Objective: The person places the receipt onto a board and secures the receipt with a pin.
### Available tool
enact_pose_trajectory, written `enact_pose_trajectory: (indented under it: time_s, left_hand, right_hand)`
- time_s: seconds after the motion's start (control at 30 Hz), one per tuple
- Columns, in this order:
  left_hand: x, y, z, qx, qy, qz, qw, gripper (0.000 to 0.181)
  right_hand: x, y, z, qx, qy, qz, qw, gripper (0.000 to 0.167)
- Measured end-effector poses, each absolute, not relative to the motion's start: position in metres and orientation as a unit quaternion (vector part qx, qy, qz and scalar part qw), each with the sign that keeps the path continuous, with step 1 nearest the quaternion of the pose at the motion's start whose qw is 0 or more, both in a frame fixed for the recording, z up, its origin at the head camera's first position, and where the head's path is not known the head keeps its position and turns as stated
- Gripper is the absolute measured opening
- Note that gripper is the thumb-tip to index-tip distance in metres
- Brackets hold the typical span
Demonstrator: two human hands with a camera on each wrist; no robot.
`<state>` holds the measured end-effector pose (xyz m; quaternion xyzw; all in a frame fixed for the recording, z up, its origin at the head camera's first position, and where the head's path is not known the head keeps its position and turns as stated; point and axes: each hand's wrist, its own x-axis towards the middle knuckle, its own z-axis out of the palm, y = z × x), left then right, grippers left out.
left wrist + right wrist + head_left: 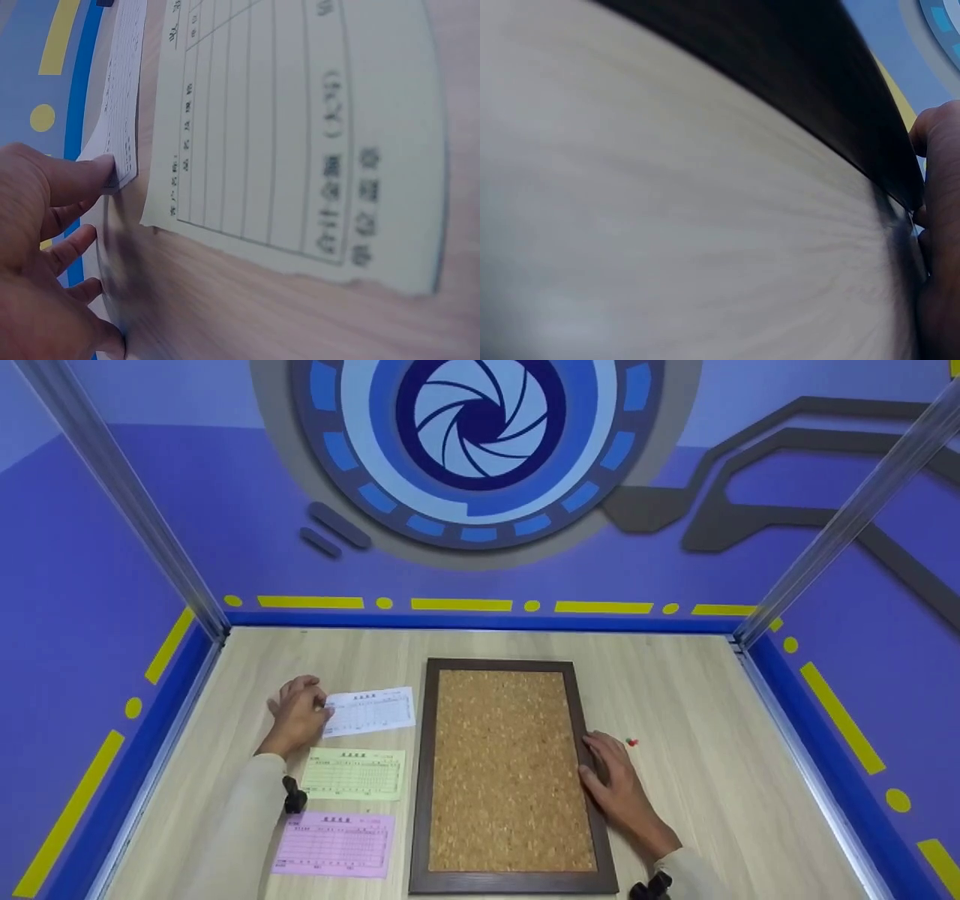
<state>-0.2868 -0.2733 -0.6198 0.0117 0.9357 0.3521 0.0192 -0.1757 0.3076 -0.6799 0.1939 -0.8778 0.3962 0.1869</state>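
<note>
My left hand pinches the left edge of a white receipt slip between thumb and finger. In the left wrist view the thumb lies on the slip's corner, and the other fingers are spread below it. Just below the white slip lies a green receipt slip, with a pink receipt slip under that. A cork board in a dark brown frame lies upright to the right of the slips. My right hand rests on the frame's right edge, its fingers relaxed; the right wrist view hides part of them.
Small red and green push pins lie on the wooden table right of my right hand. Blue printed walls and metal posts enclose the table at the back and sides.
</note>
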Motion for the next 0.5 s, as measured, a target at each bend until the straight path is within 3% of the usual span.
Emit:
enact_pose_trajectory:
  time_s: [0.5]
  left_hand:
    - [-0.2822,-0.2716,-0.6139,-0.023,0.922,0.387,-0.016,0.009]
  right_hand:
    - [-0.1753,0.3059,-0.6787,0.156,-0.893,0.394,0.153,0.051]
